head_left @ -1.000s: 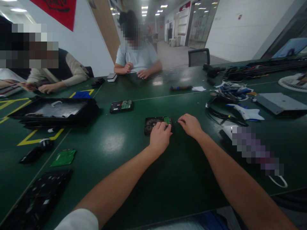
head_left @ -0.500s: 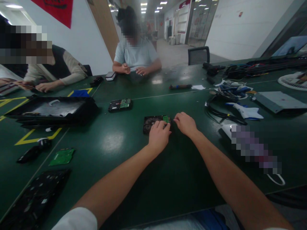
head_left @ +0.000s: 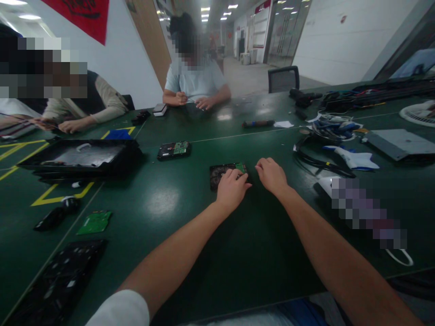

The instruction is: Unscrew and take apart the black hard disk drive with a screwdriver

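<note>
A black hard drive (head_left: 216, 177) with a green circuit-board strip lies on the table in front of me. My left hand (head_left: 233, 189) rests over its near right part, fingers bent across the top and thumb at the right edge, steadying it. Just right of the drive, and apart from it, my right hand (head_left: 271, 175) has its fingers curled together low over the table. Whatever those fingertips may hold is hidden. Beyond, to the left, a second hard drive (head_left: 173, 150) shows a green board on its upper face.
At left are a black tray (head_left: 84, 158), a loose green circuit board (head_left: 95, 222) and a large black part (head_left: 61, 276). Cables (head_left: 319, 165), a glove (head_left: 355, 158) and a metal box (head_left: 401, 145) lie at right. A co-worker (head_left: 197, 81) sits opposite; others sit at left.
The view has turned slightly left, so everything appears a little further right. My right hand has drawn slightly away from the drive; my left hand remains on it.
</note>
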Action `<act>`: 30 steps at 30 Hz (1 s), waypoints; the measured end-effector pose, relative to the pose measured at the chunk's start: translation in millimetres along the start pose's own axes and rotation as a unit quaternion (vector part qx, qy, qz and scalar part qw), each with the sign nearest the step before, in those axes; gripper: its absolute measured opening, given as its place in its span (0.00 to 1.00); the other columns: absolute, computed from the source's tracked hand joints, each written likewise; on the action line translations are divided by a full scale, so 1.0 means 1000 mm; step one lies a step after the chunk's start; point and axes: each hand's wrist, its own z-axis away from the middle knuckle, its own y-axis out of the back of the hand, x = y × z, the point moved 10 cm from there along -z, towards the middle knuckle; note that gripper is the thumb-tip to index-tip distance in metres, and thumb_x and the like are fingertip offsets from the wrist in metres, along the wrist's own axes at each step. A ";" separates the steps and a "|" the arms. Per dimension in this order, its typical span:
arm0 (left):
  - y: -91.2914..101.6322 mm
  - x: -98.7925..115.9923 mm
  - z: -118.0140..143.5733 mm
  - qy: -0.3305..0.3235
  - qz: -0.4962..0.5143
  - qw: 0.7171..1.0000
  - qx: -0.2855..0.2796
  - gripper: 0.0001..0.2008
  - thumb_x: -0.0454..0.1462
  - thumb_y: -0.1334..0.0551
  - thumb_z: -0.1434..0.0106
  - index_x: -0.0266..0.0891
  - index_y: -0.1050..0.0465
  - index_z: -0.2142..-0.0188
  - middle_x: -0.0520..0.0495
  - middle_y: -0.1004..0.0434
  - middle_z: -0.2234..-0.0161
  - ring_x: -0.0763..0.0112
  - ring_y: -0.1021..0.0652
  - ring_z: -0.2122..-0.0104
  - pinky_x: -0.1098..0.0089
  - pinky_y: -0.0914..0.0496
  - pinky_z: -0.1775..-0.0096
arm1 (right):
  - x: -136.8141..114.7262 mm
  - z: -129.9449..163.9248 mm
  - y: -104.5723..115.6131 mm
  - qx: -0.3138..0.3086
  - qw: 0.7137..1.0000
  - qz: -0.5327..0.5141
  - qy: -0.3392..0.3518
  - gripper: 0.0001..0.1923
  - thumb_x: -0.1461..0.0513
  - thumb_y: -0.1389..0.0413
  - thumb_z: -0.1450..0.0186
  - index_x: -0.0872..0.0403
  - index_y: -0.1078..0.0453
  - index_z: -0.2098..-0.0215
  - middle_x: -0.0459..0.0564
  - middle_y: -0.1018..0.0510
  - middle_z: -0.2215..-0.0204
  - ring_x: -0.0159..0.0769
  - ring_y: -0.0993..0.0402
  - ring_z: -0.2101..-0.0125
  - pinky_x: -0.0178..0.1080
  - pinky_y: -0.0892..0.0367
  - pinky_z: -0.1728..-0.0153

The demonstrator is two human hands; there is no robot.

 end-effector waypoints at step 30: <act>0.057 -0.012 -0.020 -0.085 0.076 0.994 -0.002 0.10 0.39 0.39 0.23 0.41 0.18 0.55 0.44 0.18 0.55 0.64 0.19 0.58 0.67 0.27 0.59 | -0.056 0.046 -0.033 -0.172 0.670 -0.706 -0.155 0.18 0.50 0.27 0.41 0.52 0.25 0.65 0.44 0.29 0.72 0.28 0.38 0.74 0.34 0.48 0.77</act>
